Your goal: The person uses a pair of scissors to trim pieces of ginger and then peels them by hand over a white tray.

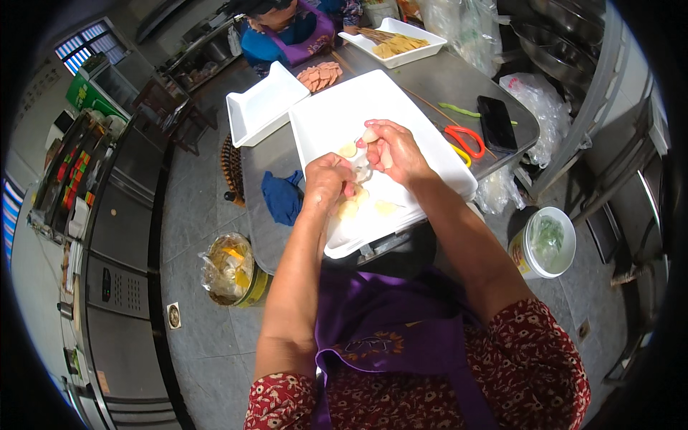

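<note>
A large white plastic tray [376, 94] lies before me on the metal table. Over its middle, my right hand [395, 150] pinches a pale slice of food [370, 135] between thumb and fingers, with another pale piece at its palm. Close on the left, my left hand [329, 180] has its fingers curled over the tray beside a clear plastic bag [362, 171]; whether it grips the bag or a slice is hard to tell. Several pale yellow round slices [348, 208] lie in the tray under and around my hands. Glare washes out part of the tray.
Orange-handled scissors [466, 141], a phone [497, 124], a green bean pod [458, 110] and thin skewers lie right. A blue cloth [282, 196] and an empty white tray [266, 105] are left. Pink slices [319, 76], a tray of skewered food [398, 45] and a co-worker are across the table.
</note>
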`<state>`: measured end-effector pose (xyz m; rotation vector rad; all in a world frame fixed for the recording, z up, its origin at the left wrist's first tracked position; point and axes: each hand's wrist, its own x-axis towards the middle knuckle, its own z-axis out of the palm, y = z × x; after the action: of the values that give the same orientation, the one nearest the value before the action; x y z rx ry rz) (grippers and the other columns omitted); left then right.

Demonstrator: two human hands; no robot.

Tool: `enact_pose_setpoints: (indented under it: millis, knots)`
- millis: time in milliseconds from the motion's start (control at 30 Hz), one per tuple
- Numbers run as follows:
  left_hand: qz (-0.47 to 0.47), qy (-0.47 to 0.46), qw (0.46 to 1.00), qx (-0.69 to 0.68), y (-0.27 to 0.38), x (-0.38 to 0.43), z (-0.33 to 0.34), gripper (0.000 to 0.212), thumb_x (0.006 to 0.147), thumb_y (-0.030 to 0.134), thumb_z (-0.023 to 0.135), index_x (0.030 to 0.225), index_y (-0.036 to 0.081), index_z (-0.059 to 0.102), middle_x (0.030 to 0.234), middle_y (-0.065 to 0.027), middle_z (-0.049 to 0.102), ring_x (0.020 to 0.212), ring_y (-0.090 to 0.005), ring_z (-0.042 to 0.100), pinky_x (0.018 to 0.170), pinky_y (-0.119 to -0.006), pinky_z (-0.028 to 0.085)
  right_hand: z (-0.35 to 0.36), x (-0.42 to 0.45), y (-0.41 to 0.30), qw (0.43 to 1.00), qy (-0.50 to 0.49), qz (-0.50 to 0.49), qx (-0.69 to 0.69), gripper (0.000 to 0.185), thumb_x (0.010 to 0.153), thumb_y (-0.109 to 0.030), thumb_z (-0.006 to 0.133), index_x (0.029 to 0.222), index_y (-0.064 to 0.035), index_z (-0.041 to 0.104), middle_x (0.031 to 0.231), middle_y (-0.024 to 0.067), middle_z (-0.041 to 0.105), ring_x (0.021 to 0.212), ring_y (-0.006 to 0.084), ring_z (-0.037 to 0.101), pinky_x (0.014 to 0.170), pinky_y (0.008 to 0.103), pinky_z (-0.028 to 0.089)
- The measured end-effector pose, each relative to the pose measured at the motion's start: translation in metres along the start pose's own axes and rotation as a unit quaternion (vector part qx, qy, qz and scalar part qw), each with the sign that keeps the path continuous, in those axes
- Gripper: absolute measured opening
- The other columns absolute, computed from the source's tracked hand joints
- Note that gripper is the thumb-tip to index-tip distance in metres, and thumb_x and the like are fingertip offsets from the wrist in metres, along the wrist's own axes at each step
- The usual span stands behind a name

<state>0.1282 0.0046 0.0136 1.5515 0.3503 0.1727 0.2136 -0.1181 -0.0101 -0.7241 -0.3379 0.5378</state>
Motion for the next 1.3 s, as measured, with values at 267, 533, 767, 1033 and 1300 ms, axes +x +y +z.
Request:
enact_pose_setpoints:
  millis: [267,533,767,1033,1300]
  knots:
    - [-0.031,-0.076,0.990,-0.118,-0.007,0.007,-0.005,0.012,0.072,0.002,0.054,0.081,-0.006,0.054,0.065,-0.0120,0.056,0.043,-0.0130,0.047,0.043,-0.025,0.043,-0.002,-0.001,0.006,0.996,-0.088,0.004,-0.013,0.023,0.084,-0.010,0.041,0.105,0.0014,0.043,0.084,0.0171,0.057,0.048,0.0139,0.047,0.040,0.0235,0.035]
    - [-0.045,-0.034,0.996,-0.064,-0.007,0.008,-0.003,0.013,0.077,0.007,0.054,0.075,-0.006,0.055,0.061,-0.0136,0.057,0.037,-0.0131,0.044,0.033,-0.024,0.036,0.004,-0.005,0.006,0.985,-0.144,0.045,-0.083,0.021,0.081,-0.006,0.049,0.100,0.0017,0.048,0.076,0.0082,0.055,0.051,0.0095,0.047,0.043,0.0207,0.038]
    - [-0.046,-0.019,0.998,-0.047,-0.004,0.005,-0.001,0.010,0.074,0.003,0.052,0.068,-0.004,0.053,0.053,-0.0109,0.049,0.035,-0.0154,0.039,0.033,-0.028,0.031,0.006,-0.007,0.005,0.988,-0.064,0.035,-0.135,0.014,0.077,-0.004,0.055,0.091,0.0003,0.053,0.069,0.0047,0.054,0.052,0.0083,0.047,0.046,0.0196,0.039]
    - [0.040,-0.078,0.982,-0.170,-0.003,-0.004,-0.009,0.008,0.076,0.003,0.051,0.071,-0.004,0.053,0.054,-0.0101,0.050,0.036,-0.0146,0.043,0.038,-0.027,0.040,0.011,-0.004,0.014,0.953,0.062,-0.039,-0.295,0.009,0.075,-0.003,0.052,0.078,0.0032,0.057,0.059,0.0034,0.051,0.045,0.0072,0.044,0.040,0.0202,0.036]
    - [0.186,0.150,0.955,-0.174,0.006,-0.058,-0.108,0.020,0.074,-0.004,0.048,0.093,-0.004,0.050,0.061,-0.0102,0.054,0.035,-0.0124,0.044,0.033,-0.024,0.039,-0.001,0.003,0.024,0.945,0.128,-0.033,-0.299,0.008,0.071,0.000,0.050,0.075,-0.0007,0.057,0.058,0.0040,0.052,0.039,0.0084,0.043,0.033,0.0201,0.032]
